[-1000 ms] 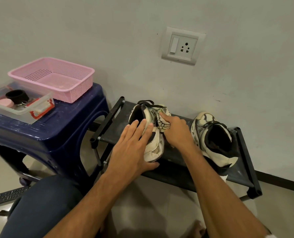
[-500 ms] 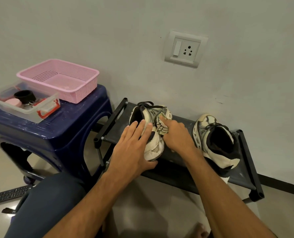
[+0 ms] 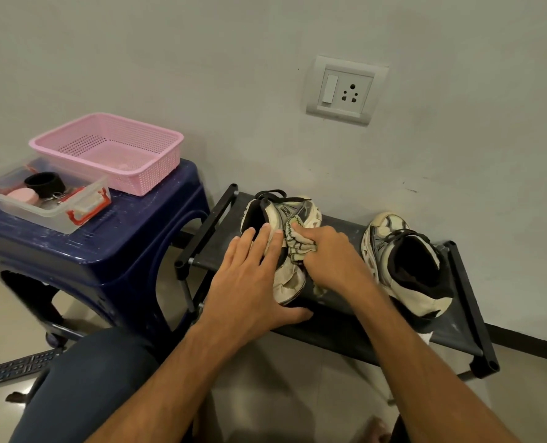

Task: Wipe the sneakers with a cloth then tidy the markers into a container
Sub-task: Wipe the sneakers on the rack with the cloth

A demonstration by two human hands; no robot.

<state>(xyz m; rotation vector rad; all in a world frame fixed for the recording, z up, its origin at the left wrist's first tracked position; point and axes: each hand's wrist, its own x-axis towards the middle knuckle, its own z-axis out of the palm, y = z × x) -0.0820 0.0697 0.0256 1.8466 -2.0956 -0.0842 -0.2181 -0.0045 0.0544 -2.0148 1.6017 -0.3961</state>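
By my judgement the task is in its first part. The person wipes the first sneaker (image 3: 293, 279), which stands on the left end of the shoe rack (image 3: 345, 327). The second sneaker (image 3: 406, 266) stands on the right end of the rack, well apart from both hands, so I think its turn is not yet here. Whether it is already clean I cannot tell. The markers are not yet tidied, as far as I can see. To the left of the rack is a blue stool (image 3: 105, 251), and on it stand a pink basket (image 3: 150, 174) and a clear box (image 3: 41, 215) with small things inside. Whether some of them are markers I cannot tell.

The left hand (image 3: 249, 282) lies flat on the first sneaker, with the fingers straight and close together over its opening and the thumb spread down toward the front edge of the rack. It steadies the shoe and grips nothing. The right hand (image 3: 329, 257) has its fingers curled round the cloth (image 3: 297, 244) and presses it against the side of the same sneaker, just beside the left fingers.
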